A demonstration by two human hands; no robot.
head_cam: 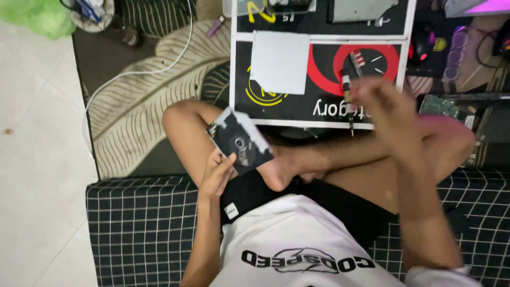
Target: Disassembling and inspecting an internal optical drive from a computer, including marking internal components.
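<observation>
The left hand [215,175] is holding a flat black drive [240,141], and the blurry right hand [380,103] is gripping a small screwdriver [348,95] above the mat [319,109]

Person sits cross-legged, bare knees spread, one bare foot tucked at centre; left hand [217,172] raised above left thigh, fingers curled up around lower edge of flat dark drive [240,141], thumb against its near face, forearm rising straight from below; right hand [383,101] lifted higher over right knee, blurred, fingers bunched around thin screwdriver [348,98] pointing down; right forearm runs long from lower right, wrist bent inward; hands well apart.
</observation>
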